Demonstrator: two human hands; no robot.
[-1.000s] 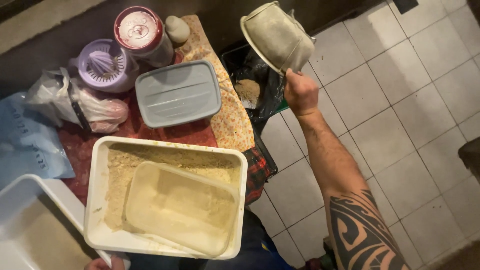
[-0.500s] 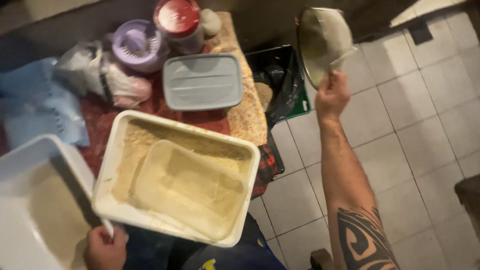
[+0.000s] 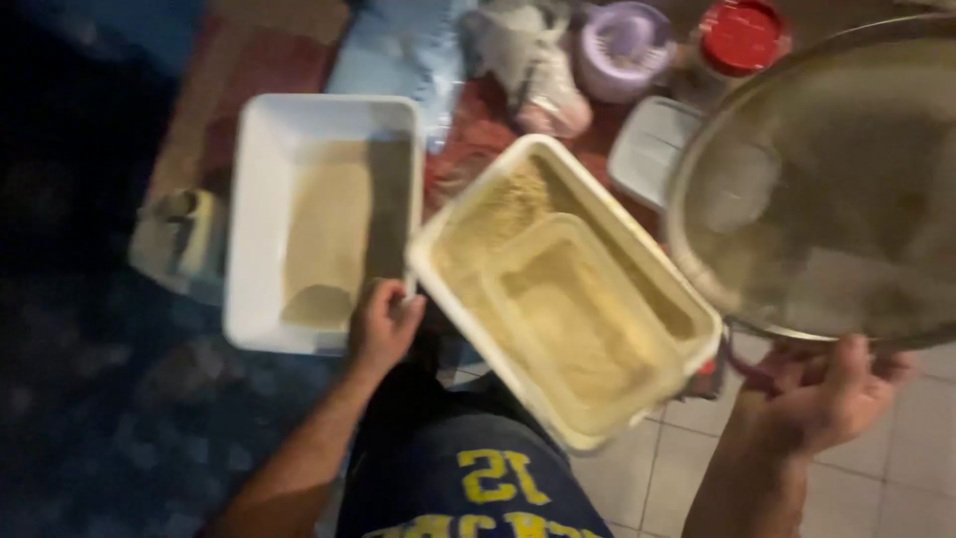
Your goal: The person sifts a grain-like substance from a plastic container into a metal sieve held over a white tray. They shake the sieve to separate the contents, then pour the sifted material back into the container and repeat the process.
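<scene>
While the left hand (image 3: pixel 383 324) clasps the tub (image 3: pixel 563 289) corner, the right hand's (image 3: pixel 827 394) grip pinches the raised sieve (image 3: pixel 827 189).

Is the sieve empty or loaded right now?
Looks empty: the sieve, held by the right hand, shows bare mesh, though blurred.

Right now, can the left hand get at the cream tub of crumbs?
Probably yes. The left hand grips the near corner of the cream tub, with nothing between them. The right hand holds the sieve off to the side, leaving that corner free.
</scene>
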